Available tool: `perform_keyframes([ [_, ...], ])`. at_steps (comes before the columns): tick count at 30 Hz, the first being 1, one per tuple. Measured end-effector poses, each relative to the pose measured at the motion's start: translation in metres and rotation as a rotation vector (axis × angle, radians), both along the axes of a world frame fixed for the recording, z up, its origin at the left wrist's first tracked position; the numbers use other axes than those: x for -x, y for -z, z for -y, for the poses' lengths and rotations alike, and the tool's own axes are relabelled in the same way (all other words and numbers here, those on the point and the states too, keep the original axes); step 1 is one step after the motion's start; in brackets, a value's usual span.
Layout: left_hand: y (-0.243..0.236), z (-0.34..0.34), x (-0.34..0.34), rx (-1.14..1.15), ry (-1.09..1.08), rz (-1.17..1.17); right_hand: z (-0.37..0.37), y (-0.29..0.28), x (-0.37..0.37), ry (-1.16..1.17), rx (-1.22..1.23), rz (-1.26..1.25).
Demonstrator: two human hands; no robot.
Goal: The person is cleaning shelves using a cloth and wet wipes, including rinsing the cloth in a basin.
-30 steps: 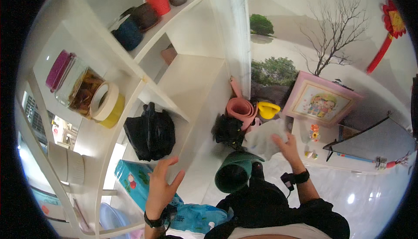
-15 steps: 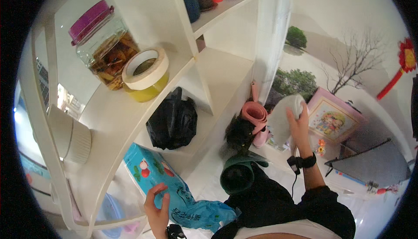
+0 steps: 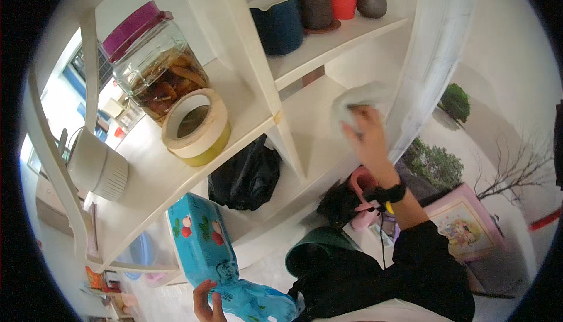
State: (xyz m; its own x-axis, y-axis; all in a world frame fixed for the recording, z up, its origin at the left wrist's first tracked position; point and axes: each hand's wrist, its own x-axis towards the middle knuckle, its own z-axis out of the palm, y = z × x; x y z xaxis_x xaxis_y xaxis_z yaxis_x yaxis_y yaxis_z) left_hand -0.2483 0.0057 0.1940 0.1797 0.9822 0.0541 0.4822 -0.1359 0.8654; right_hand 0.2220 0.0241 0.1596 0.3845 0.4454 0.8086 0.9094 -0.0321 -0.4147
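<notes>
Beyond the left hand (image 3: 208, 303), a jar (image 3: 157, 64) holds chunks (image 3: 170, 81).

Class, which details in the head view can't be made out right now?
Head view:
- White wad in the right hand: blurred; cloth or paper unclear.
- Left hand: cut off by the lower edge.
- Black bag: opaque plastic hides its contents; the shelf covers part.

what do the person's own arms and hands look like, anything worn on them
The right hand is gloveless, with a black wristband at the wrist and a thin dark cable hanging near it. A loose black sleeve ends partway up that forearm. The left hand is also gloveless; its wrist and sleeve are out of view.
</notes>
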Motion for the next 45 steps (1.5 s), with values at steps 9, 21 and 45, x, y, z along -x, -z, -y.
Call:
perform_keyframes([
  [9, 0.005, 0.026, -0.049, 0.039, -0.168, 0.060, -0.056, 0.162, 0.006, -0.644, 0.703, -0.228],
  [21, 0.015, 0.023, -0.112, -0.062, -0.234, -0.027, -0.048, 0.186, -0.098, -0.220, 0.603, -0.098],
  [45, 0.028, -0.033, -0.237, -0.174, -0.052, 0.199, -0.038, 0.204, -0.032, -0.438, 0.445, -0.050],
])
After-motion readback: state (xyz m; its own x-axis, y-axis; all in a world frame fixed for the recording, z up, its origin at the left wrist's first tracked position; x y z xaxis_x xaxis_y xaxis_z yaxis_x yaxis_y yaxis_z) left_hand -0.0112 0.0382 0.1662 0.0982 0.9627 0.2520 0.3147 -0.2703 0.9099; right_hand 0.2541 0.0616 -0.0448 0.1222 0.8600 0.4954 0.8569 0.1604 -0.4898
